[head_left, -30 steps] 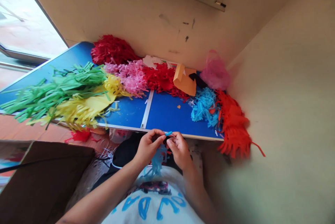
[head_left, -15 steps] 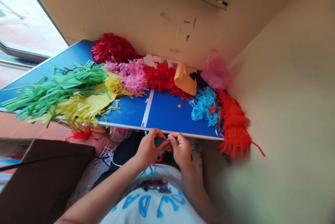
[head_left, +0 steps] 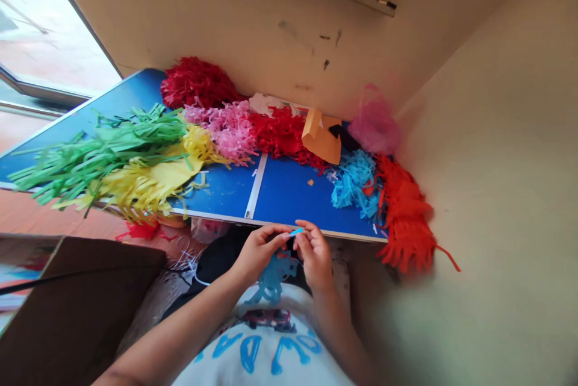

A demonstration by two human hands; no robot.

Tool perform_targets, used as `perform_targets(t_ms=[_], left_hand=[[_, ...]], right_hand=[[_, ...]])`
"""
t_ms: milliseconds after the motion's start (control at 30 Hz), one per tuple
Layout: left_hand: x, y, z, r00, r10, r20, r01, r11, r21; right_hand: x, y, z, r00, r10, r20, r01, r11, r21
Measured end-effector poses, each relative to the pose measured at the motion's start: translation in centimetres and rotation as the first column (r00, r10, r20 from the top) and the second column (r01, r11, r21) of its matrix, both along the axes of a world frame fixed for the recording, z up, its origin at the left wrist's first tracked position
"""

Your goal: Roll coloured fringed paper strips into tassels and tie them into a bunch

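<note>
Just in front of the table's near edge, my two hands meet over my lap. Thumb and fingers of my left hand (head_left: 259, 250) pinch one end of a small blue paper strip (head_left: 295, 232). The fingertips of my right hand (head_left: 315, 253) close on the strip's other end, curled inward. Below and between the hands, blue fringed paper (head_left: 273, 274) hangs over my lap; whether it joins the strip I cannot tell. Beyond the hands, on the right of the table, lie blue fringed paper (head_left: 354, 178) and orange-red fringed paper (head_left: 406, 217), which droops over the edge.
The blue table (head_left: 226, 190) bears green (head_left: 112, 142), yellow (head_left: 153, 181), pink (head_left: 230, 127) and red (head_left: 282, 133) fringed paper, plus an orange paper piece (head_left: 323, 136). A pink plastic bag (head_left: 374, 124) sits by the wall. A cardboard box (head_left: 103, 289) stands at left.
My right hand has turned and its fingers have lifted, bringing the blue strip up into plain sight between both hands. More of the blue fringed paper shows hanging below.
</note>
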State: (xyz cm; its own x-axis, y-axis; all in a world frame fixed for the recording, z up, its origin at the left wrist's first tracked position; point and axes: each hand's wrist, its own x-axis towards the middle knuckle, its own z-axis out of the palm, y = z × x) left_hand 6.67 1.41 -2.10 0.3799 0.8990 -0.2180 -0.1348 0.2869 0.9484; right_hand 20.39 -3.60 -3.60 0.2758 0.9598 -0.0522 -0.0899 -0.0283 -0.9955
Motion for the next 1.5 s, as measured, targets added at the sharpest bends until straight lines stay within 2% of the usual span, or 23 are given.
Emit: perform_targets(t_ms=[67, 267, 400, 500, 667, 1000, 1133, 1233, 1300, 1433, 1500], left_hand=[[0.2, 0.0, 0.1, 0.995, -0.024, 0.092, 0.033, 0.994, -0.100], [-0.2, 0.4, 0.2, 0.973, -0.145, 0.180, 0.179, 0.966, -0.186], [-0.3, 0.9, -0.1, 0.948, -0.067, 0.311, 0.178, 0.922, -0.343], [-0.2, 1.1, -0.5, 0.933, -0.008, 0.360, 0.182, 0.873, -0.452], [0.0, 1.0, -0.9, 0.916, 0.008, 0.401, 0.204, 0.851, -0.484], [0.1, 1.0, -0.8, 0.905, 0.035, 0.424, 0.200, 0.846, -0.495], [0.0, 0.9, -0.9, 0.912, -0.001, 0.410, 0.218, 0.848, -0.483], [0.1, 0.7, -1.0, 0.932, -0.045, 0.360, 0.209, 0.877, -0.433], [0.2, 0.5, -0.9, 0.954, -0.052, 0.295, 0.160, 0.920, -0.357], [0.1, 0.3, -0.6, 0.989, -0.038, 0.142, 0.056, 0.990, -0.127], [-0.1, 0.2, -0.5, 0.998, -0.038, 0.054, 0.039, 0.999, -0.009]], right_hand=[[0.0, 0.1, 0.1, 0.998, 0.003, 0.058, -0.002, 1.000, -0.013], [0.4, 0.5, 0.3, 0.980, -0.036, 0.194, 0.040, 0.999, -0.018], [0.8, 0.4, 1.2, 0.926, -0.119, 0.359, 0.124, 0.992, 0.009], [0.4, -0.1, 1.9, 0.893, -0.171, 0.415, 0.162, 0.985, 0.058], [-0.6, -0.5, 2.1, 0.837, -0.252, 0.486, 0.216, 0.968, 0.130], [-0.7, -0.3, 2.4, 0.864, -0.247, 0.439, 0.218, 0.969, 0.115], [-0.6, -0.3, 2.1, 0.872, -0.224, 0.435, 0.198, 0.975, 0.106], [-0.5, -0.1, 1.9, 0.868, -0.197, 0.455, 0.168, 0.980, 0.103], [-0.4, 0.0, 1.9, 0.858, -0.133, 0.496, 0.101, 0.991, 0.091], [-0.2, 0.2, 1.9, 0.854, 0.122, 0.505, -0.127, 0.992, -0.025], [-0.3, 0.3, 1.9, 0.874, 0.145, 0.463, -0.140, 0.989, -0.044]])
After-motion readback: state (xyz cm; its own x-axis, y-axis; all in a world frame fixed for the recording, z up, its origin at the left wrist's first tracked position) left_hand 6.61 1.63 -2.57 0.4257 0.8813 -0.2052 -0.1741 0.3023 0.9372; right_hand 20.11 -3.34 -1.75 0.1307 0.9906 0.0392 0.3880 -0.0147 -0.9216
